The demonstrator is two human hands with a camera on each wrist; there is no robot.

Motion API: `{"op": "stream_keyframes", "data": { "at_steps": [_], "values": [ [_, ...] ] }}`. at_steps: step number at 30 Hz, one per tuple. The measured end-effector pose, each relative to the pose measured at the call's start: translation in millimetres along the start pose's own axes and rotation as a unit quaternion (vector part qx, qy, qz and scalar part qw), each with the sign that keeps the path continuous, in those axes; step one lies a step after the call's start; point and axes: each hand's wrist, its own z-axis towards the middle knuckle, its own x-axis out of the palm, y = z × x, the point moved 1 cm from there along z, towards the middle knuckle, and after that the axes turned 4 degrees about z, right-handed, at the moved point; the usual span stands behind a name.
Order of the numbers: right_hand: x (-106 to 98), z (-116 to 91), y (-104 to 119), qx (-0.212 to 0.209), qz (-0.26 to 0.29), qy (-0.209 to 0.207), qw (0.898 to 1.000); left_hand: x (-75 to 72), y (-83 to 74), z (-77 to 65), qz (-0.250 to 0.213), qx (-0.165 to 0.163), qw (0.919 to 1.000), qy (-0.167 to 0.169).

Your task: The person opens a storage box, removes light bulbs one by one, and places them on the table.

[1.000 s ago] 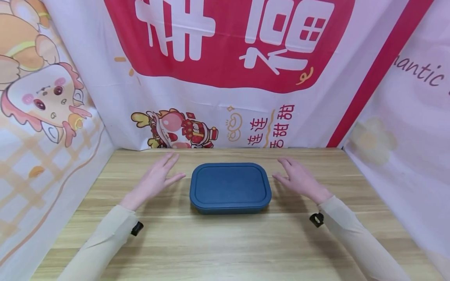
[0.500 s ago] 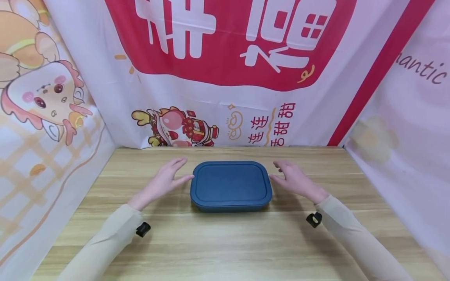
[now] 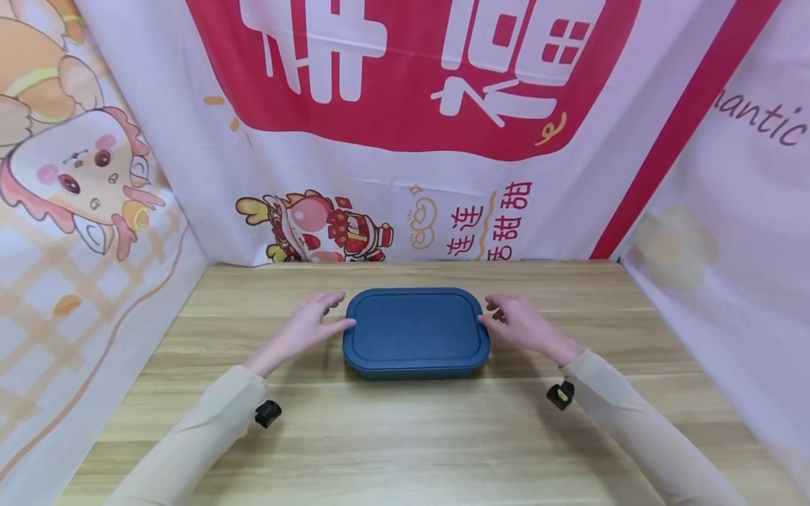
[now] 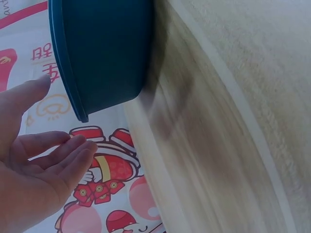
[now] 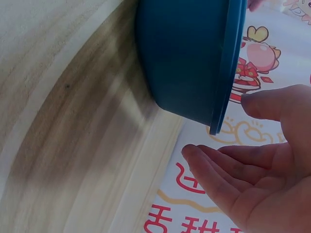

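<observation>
Head view bright; soft shadows on tabletop (image 3: 405,436), pale sheen nr front. Wrist views dimmer, sl. hazy.

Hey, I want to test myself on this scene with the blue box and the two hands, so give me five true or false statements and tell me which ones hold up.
1. The blue box rests on the wooden table, between the left hand and the right hand. True.
2. The left hand is clenched into a tight fist. False: its fingers are loosely bent and its thumb is spread away from them.
3. The lid is on the blue box. True.
4. Both sleeves are bright red. False: the left sleeve and the right sleeve are beige.
5. A printed cloth hangs behind the wooden table. True.
</observation>
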Motion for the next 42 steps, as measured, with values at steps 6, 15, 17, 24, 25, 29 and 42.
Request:
{"op": "stream_keyframes", "data": {
  "at_steps": [6, 15, 17, 24, 25, 29, 42],
  "values": [
    [4.6, 1.9, 2.6, 0.011, 0.016, 0.016, 1.000, 5.5, -3.0, 0.8, -0.017, 0.002, 0.9999, 0.004],
    [8.2, 3.6, 3.4, -0.014, 0.006, -0.003, 1.000, 10.8, -5.3, -0.7, -0.029, -0.015, 0.9992, 0.023],
    [8.1, 3.7, 3.8, -0.014, 0.005, -0.003, 1.000, 10.7, -5.8, -0.9, -0.028, -0.016, 0.9992, 0.022],
    [9.9, 4.8, 3.7, -0.001, 0.008, 0.003, 1.000, 13.0, -7.3, -1.3, -0.034, -0.012, 0.9991, 0.023],
    [10.3, 5.1, 3.3, 0.001, 0.009, 0.003, 1.000, 13.4, -7.3, -1.0, -0.033, -0.011, 0.9992, 0.022],
    [11.0, 5.0, 3.2, 0.009, 0.011, 0.007, 1.000, 13.8, -8.9, -0.8, -0.030, -0.015, 0.9992, 0.023],
    [11.6, 6.6, 5.9, 0.017, 0.012, 0.008, 1.000, 13.2, -10.6, 0.7, -0.046, -0.028, 0.9982, 0.025]
  ]
}}
